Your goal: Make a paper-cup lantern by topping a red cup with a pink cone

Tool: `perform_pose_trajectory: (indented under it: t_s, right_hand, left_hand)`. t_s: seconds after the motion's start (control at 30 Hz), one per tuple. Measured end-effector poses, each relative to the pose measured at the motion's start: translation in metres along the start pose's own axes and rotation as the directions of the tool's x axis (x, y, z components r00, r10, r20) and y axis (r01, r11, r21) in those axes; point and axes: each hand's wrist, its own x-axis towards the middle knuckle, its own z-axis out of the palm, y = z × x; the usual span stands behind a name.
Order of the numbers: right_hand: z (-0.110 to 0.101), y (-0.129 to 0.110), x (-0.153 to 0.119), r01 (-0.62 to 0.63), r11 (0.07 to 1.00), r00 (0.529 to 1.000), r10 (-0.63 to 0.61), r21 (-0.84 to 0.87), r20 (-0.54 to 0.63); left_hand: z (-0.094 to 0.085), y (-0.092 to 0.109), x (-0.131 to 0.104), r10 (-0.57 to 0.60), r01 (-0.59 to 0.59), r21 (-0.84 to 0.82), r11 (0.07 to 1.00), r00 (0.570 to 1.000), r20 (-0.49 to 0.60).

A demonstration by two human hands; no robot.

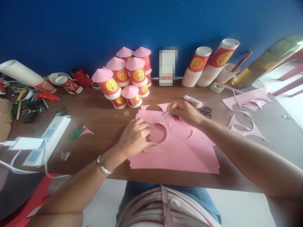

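My left hand (136, 135) presses a thin dark ring (166, 134) flat on pink paper (175, 160), its fingers and thumb around the ring's left side. In my right hand (186, 112) is a white marker (165, 116) with a yellow end, tilted so its tip is at the ring's upper edge. I cannot tell whether the tip touches the paper. The pink sheets lie stacked, with a round piece cut from an upper one. Beside my right hand are a glue stick (193, 101) and black-handled scissors (205, 110), the scissors partly hidden.
Several red paper cups with pink cone tops (130, 92) stand at the back. Stacked paper cups (197, 64) and a tape roll (217, 87) are right of them. Pink scraps (246, 99) lie at right. A power strip (48, 140) with cables is at left.
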Motion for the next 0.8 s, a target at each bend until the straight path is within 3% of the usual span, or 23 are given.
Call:
perform_pose_trajectory:
  t_s: [0.13, 0.2, 0.27, 0.37, 0.47, 0.57, 0.7, 0.8]
  right_hand:
    - [0.005, 0.002, -0.039, -0.005, 0.986, 0.989, -0.019, -0.164, -0.144]
    - [0.012, 0.004, -0.062, 0.061, 0.948, 0.979, -0.118, -0.313, -0.165]
    - [0.021, 0.007, -0.083, 0.218, 0.863, 0.939, -0.314, -0.457, -0.144]
    - [0.037, 0.010, -0.107, 0.408, 0.673, 0.835, -0.548, -0.617, -0.045]
    - [0.050, 0.012, -0.121, 0.477, 0.512, 0.765, -0.641, -0.715, 0.051]
    - [0.059, 0.012, -0.129, 0.520, 0.422, 0.717, -0.689, -0.743, 0.110]
    - [0.070, 0.009, -0.132, 0.550, 0.365, 0.679, -0.719, -0.751, 0.148]
    - [0.070, 0.003, -0.135, 0.581, 0.432, 0.686, -0.716, -0.689, 0.129]
  left_hand:
    - [0.001, -0.001, -0.001, -0.003, 0.003, -0.006, 1.000, 1.000, 0.009]
    - [0.002, -0.002, -0.001, -0.008, 0.008, -0.014, 1.000, 1.000, 0.021]
    - [0.003, -0.003, -0.002, -0.008, 0.009, -0.030, 1.000, 1.000, 0.029]
    - [0.004, -0.005, -0.003, -0.012, 0.013, -0.043, 0.999, 1.000, 0.027]
    - [0.004, -0.004, -0.002, -0.016, 0.017, -0.040, 0.999, 0.999, 0.032]
    - [0.004, -0.003, -0.001, -0.011, 0.013, -0.047, 0.999, 0.999, 0.034]
    - [0.004, -0.004, -0.001, -0.014, 0.016, -0.058, 0.998, 0.999, 0.036]
    - [0.005, -0.004, -0.001, -0.028, 0.031, -0.065, 0.997, 0.999, 0.044]
